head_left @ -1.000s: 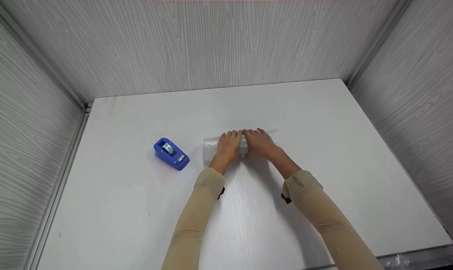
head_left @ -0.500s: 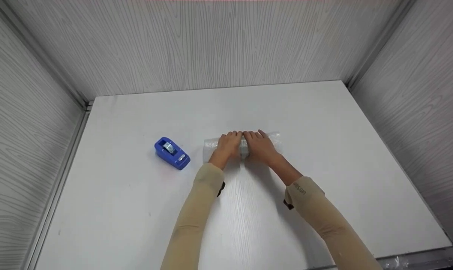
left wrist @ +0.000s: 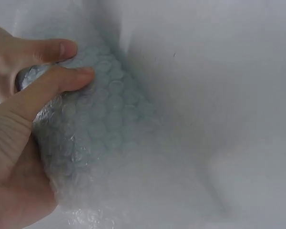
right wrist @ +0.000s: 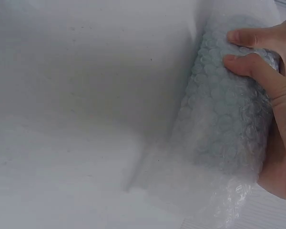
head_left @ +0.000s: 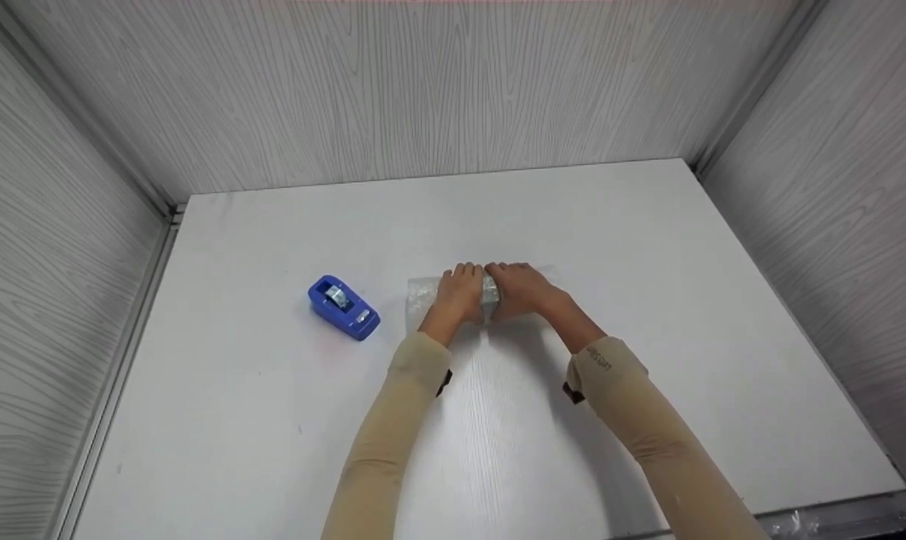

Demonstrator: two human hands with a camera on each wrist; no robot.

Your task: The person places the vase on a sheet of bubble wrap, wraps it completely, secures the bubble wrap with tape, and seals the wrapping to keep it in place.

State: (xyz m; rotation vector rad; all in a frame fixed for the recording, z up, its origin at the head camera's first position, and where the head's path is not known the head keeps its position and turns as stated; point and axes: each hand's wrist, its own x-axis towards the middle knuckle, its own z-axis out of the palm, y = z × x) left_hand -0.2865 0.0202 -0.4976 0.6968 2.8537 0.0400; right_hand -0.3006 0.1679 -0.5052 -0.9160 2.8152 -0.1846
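Clear bubble wrap (head_left: 423,295) is rolled into a bundle lying crosswise at the middle of the white table, with something greenish-grey showing faintly through it. My left hand (head_left: 459,291) grips the bundle left of its middle. Close beside it, my right hand (head_left: 520,289) holds the right part. Fingers lie over the far side, while both thumbs press on the near side of the bubble wrap (left wrist: 105,114), as the left wrist view shows. In the right wrist view, the bubble wrap (right wrist: 219,109) extends past the hands in a looser, flatter end. What it encloses cannot be made out.
A blue tape dispenser (head_left: 344,307) with a roll of clear tape stands left of the bundle. Wood-grain panels (head_left: 438,90) wall in the table (head_left: 273,435) at the back and both sides. A metal rail (head_left: 835,514) runs along the front right edge.
Both hands keep their grip on the bundle and shift only slightly. The right hand's raised finger has come down, and less of the wrap's right end shows.
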